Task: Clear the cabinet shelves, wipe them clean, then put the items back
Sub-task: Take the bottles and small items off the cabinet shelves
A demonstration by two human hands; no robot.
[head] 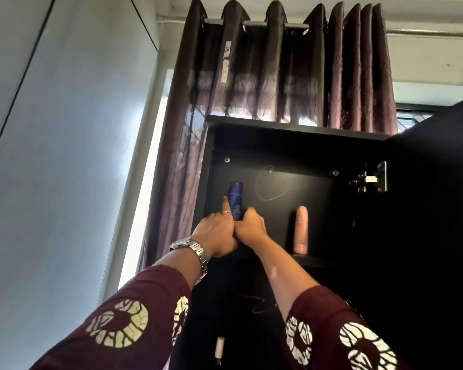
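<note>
Reaching up, left hand (219,231) and right hand (251,227) grip blue bottle (236,200).

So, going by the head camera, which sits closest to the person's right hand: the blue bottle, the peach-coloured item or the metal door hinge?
1. Blue bottle, just left of the right hand, whose fingers are at it.
2. Peach-coloured item, upright on the same shelf, to the right.
3. Metal hinge, farthest, up on the right cabinet wall.
</note>
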